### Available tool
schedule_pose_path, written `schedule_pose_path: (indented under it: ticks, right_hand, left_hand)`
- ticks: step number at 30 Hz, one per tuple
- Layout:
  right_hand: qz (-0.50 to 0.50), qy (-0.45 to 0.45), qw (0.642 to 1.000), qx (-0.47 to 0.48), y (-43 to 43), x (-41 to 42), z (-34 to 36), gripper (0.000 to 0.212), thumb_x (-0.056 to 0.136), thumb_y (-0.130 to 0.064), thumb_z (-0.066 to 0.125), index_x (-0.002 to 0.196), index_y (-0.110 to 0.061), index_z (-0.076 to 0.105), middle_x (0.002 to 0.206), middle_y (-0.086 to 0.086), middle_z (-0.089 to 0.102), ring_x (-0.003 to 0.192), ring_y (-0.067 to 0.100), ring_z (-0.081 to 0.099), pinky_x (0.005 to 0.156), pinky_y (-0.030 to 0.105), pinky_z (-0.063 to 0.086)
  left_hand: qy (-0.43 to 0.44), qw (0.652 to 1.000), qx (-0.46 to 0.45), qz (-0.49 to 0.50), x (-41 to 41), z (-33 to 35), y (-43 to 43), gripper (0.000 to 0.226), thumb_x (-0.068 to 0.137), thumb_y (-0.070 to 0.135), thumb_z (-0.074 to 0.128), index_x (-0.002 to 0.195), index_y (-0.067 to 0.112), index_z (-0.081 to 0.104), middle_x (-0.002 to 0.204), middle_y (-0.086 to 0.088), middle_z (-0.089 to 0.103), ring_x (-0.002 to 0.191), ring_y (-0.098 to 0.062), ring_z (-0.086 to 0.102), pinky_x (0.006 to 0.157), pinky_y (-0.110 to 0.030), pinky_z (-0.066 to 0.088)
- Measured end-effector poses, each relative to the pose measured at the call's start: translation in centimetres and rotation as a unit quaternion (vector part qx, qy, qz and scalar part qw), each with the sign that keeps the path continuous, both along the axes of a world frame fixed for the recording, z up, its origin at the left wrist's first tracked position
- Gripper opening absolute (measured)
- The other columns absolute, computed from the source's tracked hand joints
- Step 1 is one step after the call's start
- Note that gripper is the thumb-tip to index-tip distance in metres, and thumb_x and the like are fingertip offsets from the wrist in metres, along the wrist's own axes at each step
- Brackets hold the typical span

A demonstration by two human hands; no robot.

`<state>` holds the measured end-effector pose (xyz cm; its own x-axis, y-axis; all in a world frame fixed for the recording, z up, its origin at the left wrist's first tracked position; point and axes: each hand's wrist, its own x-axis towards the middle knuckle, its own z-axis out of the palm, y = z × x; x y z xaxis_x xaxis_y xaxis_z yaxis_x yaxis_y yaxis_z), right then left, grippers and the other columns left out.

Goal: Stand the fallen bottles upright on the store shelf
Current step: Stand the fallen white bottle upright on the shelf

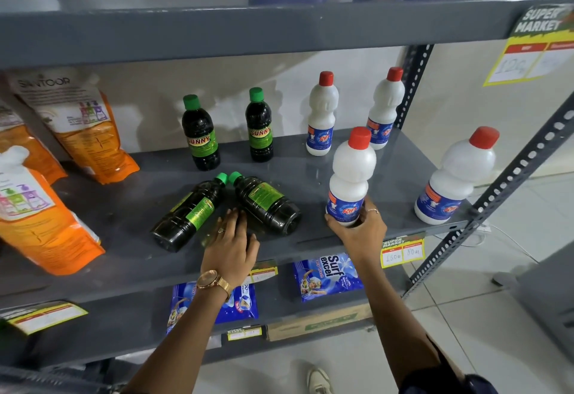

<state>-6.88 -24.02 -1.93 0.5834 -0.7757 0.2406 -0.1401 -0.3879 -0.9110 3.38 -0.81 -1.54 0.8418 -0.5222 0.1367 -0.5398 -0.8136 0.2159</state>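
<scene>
Your right hand (357,226) is wrapped around the base of a white bottle with a red cap (351,176), fingers closed on the blue label, and it's standing upright near the front of the grey middle shelf (310,244). You can't see what's in the white ones, they're opaque. Three more white bottles are already up: one at the front right corner (456,176) and two at the back (323,114) (386,108).

Your left hand (230,247) is open and flat, fingers spread, holding nothing, with its fingertips right in the gap between the two fallen dark bottles. Those two are still on their sides: the left one (189,213) and the right one (267,204), green caps almost touching and pointing toward the back, bases fanned out toward you. Both look full of a very dark liquid. Behind them two matching "Sunny" bottles (200,132) (259,126) stand upright, also dark all the way up.

Orange refill pouches (40,216) lean on the left side of the shelf, and blue detergent packets (326,275) sit on the shelf below.
</scene>
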Motion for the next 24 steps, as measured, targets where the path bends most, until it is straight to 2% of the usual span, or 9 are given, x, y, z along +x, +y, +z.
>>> schedule_pose_path:
  ticks: [8, 17, 19, 21, 22, 24]
  right_hand:
    - [-0.008, -0.021, 1.000, -0.017, 1.1, -3.2, -1.0, 0.068, 0.065, -0.026, 0.086, 0.124, -0.017, 0.054, 0.107, -0.008, 0.063, 0.092, 0.012, 0.064, 0.071, 0.002, 0.046]
    - [-0.004, -0.014, 1.000, -0.022, 1.0, -3.6, -1.4, 0.073, 0.067, -0.030, 0.084, 0.130, -0.015, 0.050, 0.118, -0.001, 0.065, 0.099, 0.013, 0.064, 0.082, 0.019, 0.053]
    - [-0.004, -0.015, 1.000, -0.011, 1.3, -3.7, -1.5, 0.085, 0.068, -0.037, 0.083, 0.139, -0.014, 0.042, 0.131, -0.001, 0.059, 0.110, 0.014, 0.061, 0.091, 0.026, 0.053]
    - [-0.043, -0.034, 0.998, 0.018, 2.6, -4.6, -1.9, 0.094, 0.068, -0.047, 0.080, 0.144, -0.016, 0.035, 0.142, 0.002, 0.049, 0.125, 0.018, 0.052, 0.098, 0.033, 0.049]
    - [-0.071, -0.043, 0.996, 0.024, 3.6, -5.3, -2.1, 0.088, 0.069, -0.052, 0.077, 0.140, -0.017, 0.038, 0.139, 0.002, 0.049, 0.124, 0.020, 0.051, 0.098, 0.038, 0.049]
    - [-0.074, -0.034, 0.996, -0.023, 6.4, -6.9, -2.2, 0.069, 0.073, -0.063, 0.066, 0.121, -0.016, 0.051, 0.115, -0.003, 0.052, 0.109, 0.021, 0.052, 0.092, 0.041, 0.048]
  left_hand:
    - [-0.014, 1.000, 0.001, -0.007, -0.1, 0.0, -0.1, 0.056, 0.084, 0.034, 0.032, 0.126, 0.001, 0.047, 0.134, -0.024, 0.047, 0.121, -0.041, 0.045, 0.094, -0.050, 0.041]
    - [0.001, 1.000, 0.002, -0.006, 0.0, -0.3, 0.0, 0.059, 0.085, 0.037, 0.028, 0.132, 0.002, 0.041, 0.140, -0.023, 0.040, 0.126, -0.041, 0.037, 0.098, -0.051, 0.037]
    - [0.018, 1.000, -0.010, -0.008, 0.1, -0.3, 0.0, 0.064, 0.085, 0.041, 0.024, 0.135, 0.003, 0.036, 0.143, -0.021, 0.036, 0.130, -0.039, 0.033, 0.100, -0.051, 0.035]
    - [0.036, 0.998, -0.051, -0.018, -0.4, 0.3, 0.5, 0.068, 0.085, 0.047, 0.024, 0.139, 0.006, 0.029, 0.147, -0.018, 0.030, 0.133, -0.036, 0.029, 0.101, -0.050, 0.035]
    - [0.033, 0.996, -0.078, -0.032, -0.9, 0.7, 1.0, 0.067, 0.085, 0.047, 0.027, 0.140, 0.008, 0.027, 0.148, -0.017, 0.029, 0.134, -0.032, 0.027, 0.103, -0.048, 0.034]
    - [-0.016, 0.988, -0.130, -0.079, -2.3, 2.2, 2.7, 0.061, 0.088, 0.040, 0.038, 0.140, 0.010, 0.029, 0.146, -0.014, 0.032, 0.135, -0.024, 0.026, 0.107, -0.042, 0.030]
